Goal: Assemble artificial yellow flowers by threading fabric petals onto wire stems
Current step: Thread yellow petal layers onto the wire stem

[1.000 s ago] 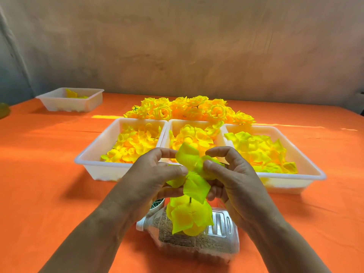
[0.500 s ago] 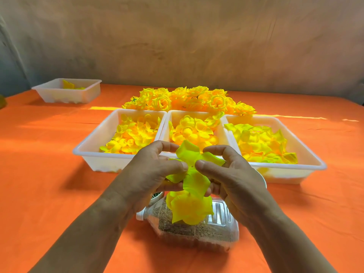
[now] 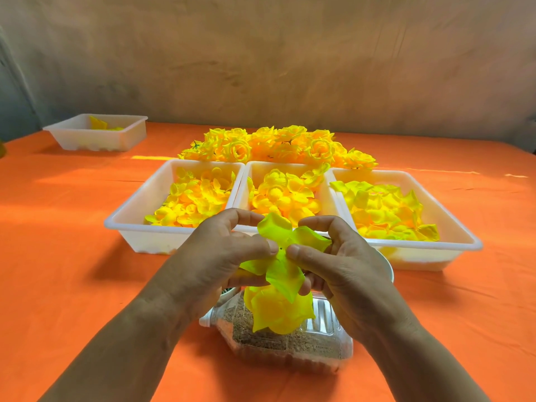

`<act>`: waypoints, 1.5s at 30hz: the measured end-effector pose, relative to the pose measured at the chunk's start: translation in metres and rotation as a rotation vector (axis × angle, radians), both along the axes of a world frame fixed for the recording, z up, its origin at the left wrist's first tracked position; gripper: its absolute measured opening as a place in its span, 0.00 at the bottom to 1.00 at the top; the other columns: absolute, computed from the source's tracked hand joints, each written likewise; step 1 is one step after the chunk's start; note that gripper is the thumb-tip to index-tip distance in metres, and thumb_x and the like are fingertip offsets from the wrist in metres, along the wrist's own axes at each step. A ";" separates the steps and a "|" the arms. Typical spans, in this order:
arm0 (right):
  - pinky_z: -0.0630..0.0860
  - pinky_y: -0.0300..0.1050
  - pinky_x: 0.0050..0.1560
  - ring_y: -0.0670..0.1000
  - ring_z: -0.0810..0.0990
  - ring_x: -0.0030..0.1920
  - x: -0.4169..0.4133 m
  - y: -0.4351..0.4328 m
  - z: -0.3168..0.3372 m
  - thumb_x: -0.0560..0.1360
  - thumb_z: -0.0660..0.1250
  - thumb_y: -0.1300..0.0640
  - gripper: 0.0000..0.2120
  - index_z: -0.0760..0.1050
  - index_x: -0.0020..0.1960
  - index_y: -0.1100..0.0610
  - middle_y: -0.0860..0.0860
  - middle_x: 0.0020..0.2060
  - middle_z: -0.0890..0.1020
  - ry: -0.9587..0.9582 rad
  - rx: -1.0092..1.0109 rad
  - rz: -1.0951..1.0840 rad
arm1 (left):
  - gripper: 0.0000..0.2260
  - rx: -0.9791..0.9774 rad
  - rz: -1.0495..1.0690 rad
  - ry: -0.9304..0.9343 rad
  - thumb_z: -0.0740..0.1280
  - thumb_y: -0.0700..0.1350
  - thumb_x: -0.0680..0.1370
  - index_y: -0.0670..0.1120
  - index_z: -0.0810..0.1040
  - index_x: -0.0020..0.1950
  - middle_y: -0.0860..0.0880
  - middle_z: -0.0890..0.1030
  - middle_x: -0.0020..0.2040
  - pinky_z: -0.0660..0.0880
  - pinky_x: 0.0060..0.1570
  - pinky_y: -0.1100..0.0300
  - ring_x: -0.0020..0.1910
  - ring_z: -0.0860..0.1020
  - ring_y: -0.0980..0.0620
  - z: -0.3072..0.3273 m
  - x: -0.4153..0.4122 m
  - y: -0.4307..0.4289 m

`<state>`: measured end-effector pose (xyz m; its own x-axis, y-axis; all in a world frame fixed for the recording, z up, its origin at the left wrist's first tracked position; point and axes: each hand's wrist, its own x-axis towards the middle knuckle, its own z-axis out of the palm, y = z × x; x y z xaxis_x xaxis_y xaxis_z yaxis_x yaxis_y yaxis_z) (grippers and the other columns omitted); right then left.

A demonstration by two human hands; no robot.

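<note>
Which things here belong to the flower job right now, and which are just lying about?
In use: left hand and right hand, both pinching the petal layer; half-built flower; sand-filled bottle; three petal trays.
Lying about: far tray; finished flowers.

Three white trays (image 3: 145, 239) in a row block the way straight ahead. A heap of flowers (image 3: 278, 143) lies behind them. A bottle (image 3: 290, 346) lies near, in the middle. The orange cloth (image 3: 72, 256) left and right gives wide room. A small tray (image 3: 98, 140) sits far left.
</note>
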<state>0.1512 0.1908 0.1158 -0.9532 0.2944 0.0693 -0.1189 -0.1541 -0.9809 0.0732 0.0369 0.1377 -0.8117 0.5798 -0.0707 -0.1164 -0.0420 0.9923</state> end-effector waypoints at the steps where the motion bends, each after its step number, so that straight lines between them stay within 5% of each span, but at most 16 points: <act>1: 0.73 0.42 0.24 0.49 0.76 0.24 0.000 0.000 -0.001 0.70 0.73 0.68 0.16 0.75 0.54 0.55 0.56 0.35 0.80 0.000 0.003 -0.002 | 0.20 -0.002 0.004 0.008 0.76 0.35 0.69 0.45 0.76 0.58 0.44 0.86 0.40 0.79 0.31 0.58 0.36 0.85 0.48 0.000 0.000 0.000; 27: 0.70 0.40 0.24 0.50 0.71 0.24 0.001 0.003 -0.011 0.71 0.73 0.64 0.14 0.75 0.54 0.56 0.53 0.31 0.80 -0.092 0.002 0.022 | 0.14 -0.072 0.001 -0.028 0.70 0.32 0.74 0.44 0.76 0.57 0.48 0.80 0.32 0.77 0.27 0.61 0.30 0.81 0.54 -0.016 0.000 0.009; 34: 0.65 0.41 0.23 0.49 0.68 0.21 -0.001 0.004 -0.017 0.71 0.71 0.65 0.12 0.76 0.51 0.52 0.56 0.34 0.76 -0.186 0.171 -0.035 | 0.15 -0.160 -0.021 -0.006 0.69 0.31 0.74 0.45 0.75 0.56 0.51 0.80 0.31 0.78 0.28 0.59 0.29 0.80 0.55 -0.027 0.001 0.010; 39: 0.63 0.36 0.21 0.42 0.67 0.19 0.000 0.004 -0.021 0.71 0.72 0.64 0.13 0.75 0.50 0.50 0.44 0.23 0.74 -0.221 0.284 -0.027 | 0.15 -0.238 -0.052 0.035 0.69 0.32 0.73 0.47 0.74 0.55 0.53 0.79 0.28 0.78 0.29 0.59 0.29 0.81 0.54 -0.032 -0.004 0.010; 45: 0.73 0.38 0.28 0.44 0.78 0.28 -0.002 0.005 -0.022 0.70 0.74 0.60 0.14 0.74 0.50 0.47 0.50 0.34 0.81 -0.223 0.439 -0.050 | 0.20 -0.293 -0.057 -0.008 0.71 0.39 0.63 0.47 0.76 0.53 0.46 0.82 0.36 0.78 0.29 0.59 0.31 0.82 0.52 -0.028 -0.007 0.011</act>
